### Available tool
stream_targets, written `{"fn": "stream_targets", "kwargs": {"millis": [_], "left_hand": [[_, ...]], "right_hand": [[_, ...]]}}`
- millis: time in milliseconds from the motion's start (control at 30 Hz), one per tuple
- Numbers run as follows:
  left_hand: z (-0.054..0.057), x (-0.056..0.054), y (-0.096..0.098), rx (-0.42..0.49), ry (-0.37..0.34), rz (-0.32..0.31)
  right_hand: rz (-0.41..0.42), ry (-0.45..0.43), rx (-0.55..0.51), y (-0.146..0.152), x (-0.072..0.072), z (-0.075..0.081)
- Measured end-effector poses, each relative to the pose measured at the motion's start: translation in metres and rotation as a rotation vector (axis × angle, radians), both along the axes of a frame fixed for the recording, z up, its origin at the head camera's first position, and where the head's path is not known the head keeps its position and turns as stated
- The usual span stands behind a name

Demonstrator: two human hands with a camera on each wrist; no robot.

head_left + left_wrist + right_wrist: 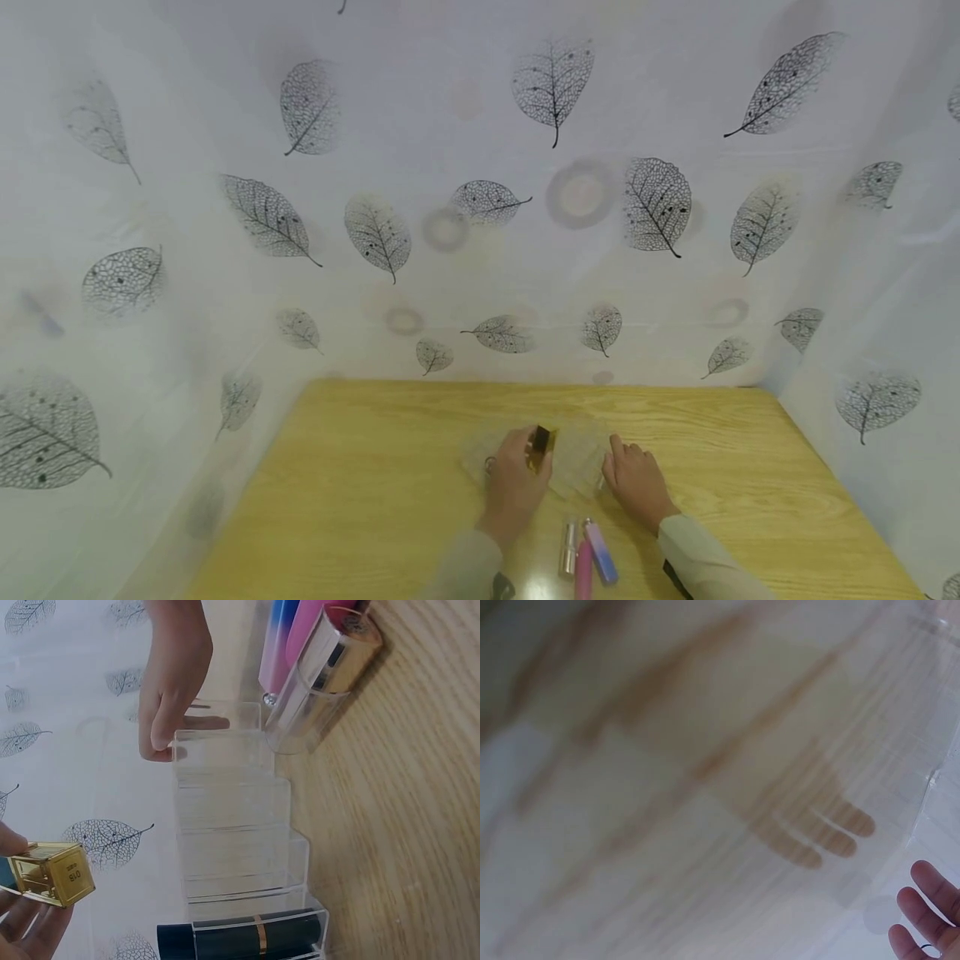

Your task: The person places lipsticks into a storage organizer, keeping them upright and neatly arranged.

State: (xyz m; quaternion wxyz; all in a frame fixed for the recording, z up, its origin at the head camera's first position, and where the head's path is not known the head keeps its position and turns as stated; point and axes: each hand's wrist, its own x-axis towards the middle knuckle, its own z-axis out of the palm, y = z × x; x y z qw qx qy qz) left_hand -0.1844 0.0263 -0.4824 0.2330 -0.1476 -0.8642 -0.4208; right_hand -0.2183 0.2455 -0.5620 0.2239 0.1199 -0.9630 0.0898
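Note:
In my left hand [516, 479] I hold a square lipstick tube [64, 874], gold at its base and dark at the other part, raised above a clear stepped lipstick organizer [232, 806]. My left fingers pinch its sides, with the printed base facing outward. A black lipstick with a gold band [259, 937] lies in the organizer's end slot, below my left hand. At the organizer's opposite end, my right hand [637, 482] holds the clear wall between thumb and finger. Its other fingers [928, 915] stretch out loosely in the right wrist view.
Between my forearms, near the front, lie a clear-and-gold lipstick tube [569, 547], a pink tube [583, 571] and a purple-blue tube [602, 552]. The wood-grain table [360, 483] is bordered by a white leaf-print curtain [450, 275] at the back and sides.

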Motion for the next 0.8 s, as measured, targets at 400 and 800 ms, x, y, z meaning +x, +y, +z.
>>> {"fn": "stream_targets", "kwargs": {"millis": [400, 800], "left_hand": [[0.004, -0.014, 0.000, 0.026, -0.038, -0.017], [0.004, -0.028, 0.000, 0.035, -0.050, 0.005]], "right_hand": [[-0.001, -0.015, -0.001, -0.001, 0.001, 0.001], [0.010, -0.021, -0.002, -0.002, 0.003, 0.004]]}}
